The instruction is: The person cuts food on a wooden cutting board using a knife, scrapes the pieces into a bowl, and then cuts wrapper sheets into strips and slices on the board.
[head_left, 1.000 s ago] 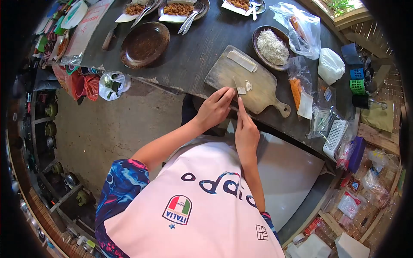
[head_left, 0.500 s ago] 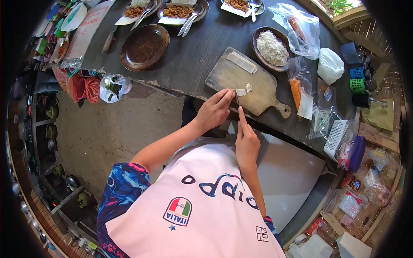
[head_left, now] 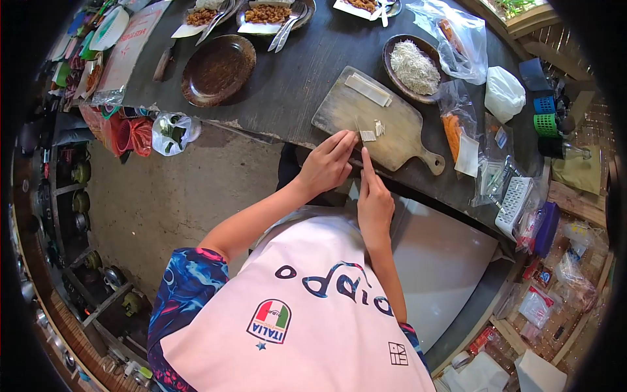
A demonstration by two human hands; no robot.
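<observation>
On the near part of a wooden cutting board (head_left: 398, 140) lies a small pale, flat piece (head_left: 368, 136) with finely sliced strips (head_left: 379, 127) beside it. The fingertips of my left hand (head_left: 328, 162) are bunched together at the piece's left edge, apparently holding it down. My right hand (head_left: 376, 212) is closed around a knife, its index finger stretched forward along it; the thin blade (head_left: 358, 125) shows beside the piece, while the handle is mostly hidden. Farther back on the board rests a stack of longer pale slabs (head_left: 368, 89).
A brown bowl (head_left: 388, 65) of white shreds (head_left: 415, 68) stands behind the board. Left of it lie a brown plate (head_left: 219, 70) and another knife (head_left: 164, 62). Plastic bags, including one with orange contents (head_left: 452, 134), and a white basket (head_left: 513, 206) line the right side.
The knife blade shows farther forward past my left fingertips than before. Both hands stay at nearly the same spot, and the view has shifted slightly.
</observation>
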